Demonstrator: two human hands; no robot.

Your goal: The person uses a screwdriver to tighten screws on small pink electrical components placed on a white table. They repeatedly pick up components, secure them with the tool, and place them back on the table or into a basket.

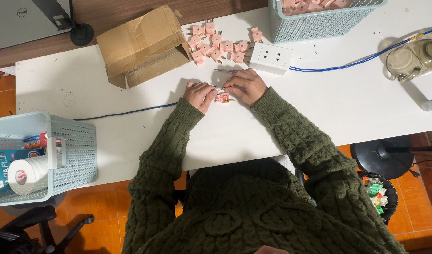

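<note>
I have a small pink plug [223,98] pinched between both hands at the middle of the white table [343,108], just in front of my chest. My left hand [200,95] closes on its left side and my right hand [245,86] curls over the top and right, fingers bent tight around it. There seems to be a thin tool or wire under my right fingers, but the view is too small to be sure.

The plug looks light and hard, a stiff plastic body with little metal prongs sticking out. I judge it easy to lose from the fingertips, so the flat plastic sides are the place to grip, not the prongs.

Beyond my hands lies a loose heap of pink plugs [218,44], with a white socket block [271,58] just beside it and a blue cable [347,65] running off to the right. A torn cardboard box [143,44] sits to the left of the heap, and a pale mesh basket [319,21] stands at the far edge.
</note>
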